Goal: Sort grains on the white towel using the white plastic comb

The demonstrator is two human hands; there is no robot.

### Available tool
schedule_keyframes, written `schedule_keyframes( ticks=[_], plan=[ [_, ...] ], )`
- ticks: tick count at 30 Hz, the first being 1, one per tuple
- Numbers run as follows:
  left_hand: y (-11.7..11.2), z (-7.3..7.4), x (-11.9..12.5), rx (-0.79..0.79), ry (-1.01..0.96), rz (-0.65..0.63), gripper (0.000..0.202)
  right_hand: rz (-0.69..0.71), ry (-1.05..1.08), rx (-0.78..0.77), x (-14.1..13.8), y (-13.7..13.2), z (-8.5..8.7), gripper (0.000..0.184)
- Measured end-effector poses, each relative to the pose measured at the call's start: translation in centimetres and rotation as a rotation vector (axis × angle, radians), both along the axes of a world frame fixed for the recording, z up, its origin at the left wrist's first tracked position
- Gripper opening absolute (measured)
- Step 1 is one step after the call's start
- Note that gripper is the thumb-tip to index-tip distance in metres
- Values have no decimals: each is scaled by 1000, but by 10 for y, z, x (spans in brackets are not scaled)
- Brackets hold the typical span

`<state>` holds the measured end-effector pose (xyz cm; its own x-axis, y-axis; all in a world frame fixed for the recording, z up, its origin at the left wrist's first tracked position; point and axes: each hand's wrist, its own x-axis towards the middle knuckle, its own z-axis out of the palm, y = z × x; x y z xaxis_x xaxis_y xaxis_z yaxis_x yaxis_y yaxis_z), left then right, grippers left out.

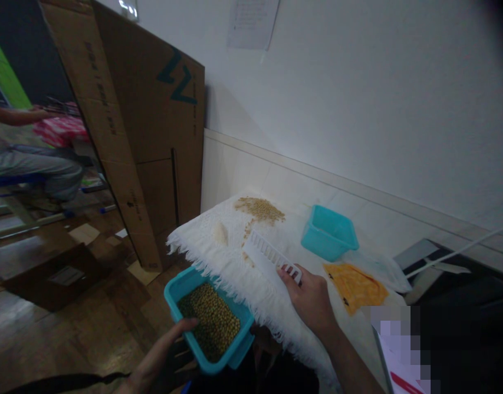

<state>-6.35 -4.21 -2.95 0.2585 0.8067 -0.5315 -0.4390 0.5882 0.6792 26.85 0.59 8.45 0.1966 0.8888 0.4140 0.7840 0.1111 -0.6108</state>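
My left hand (163,350) grips the near rim of a turquoise plastic tub (241,350), thumb over the edge. The tub is full of yellow-green beans (210,322) and hangs just below the fringed edge of a white cloth (235,273). My right hand (311,298) is closed on a white slotted scraper (270,253) that lies flat on the cloth. Its far end points toward a loose heap of beans (260,208) at the back of the cloth. A few stray beans lie between the heap and the scraper.
A second turquoise tub (329,232) lies tipped on the cloth to the right, with an orange packet (356,287) beside it. A tall cardboard sheet (152,142) leans against the wall on the left. Another person sits at the far left (29,164).
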Motion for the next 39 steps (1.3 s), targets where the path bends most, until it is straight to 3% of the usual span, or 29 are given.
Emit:
schedule_keyframes(
  ticks=[9, 12, 27, 39],
  plan=[
    [12, 20, 20, -134, 80, -3, 44, 92, -34, -34, -1, 1, 2, 35],
    [13, 22, 23, -104, 71, -25, 44, 106, -30, -51, -1, 1, 2, 34],
    [22, -4, 18, -228, 83, -2, 54, 64, 53, -9, -4, -10, 5, 39],
    [21, 22, 26, -236, 108, -13, 57, 42, 102, -45, 3, -17, -8, 43]
  ],
)
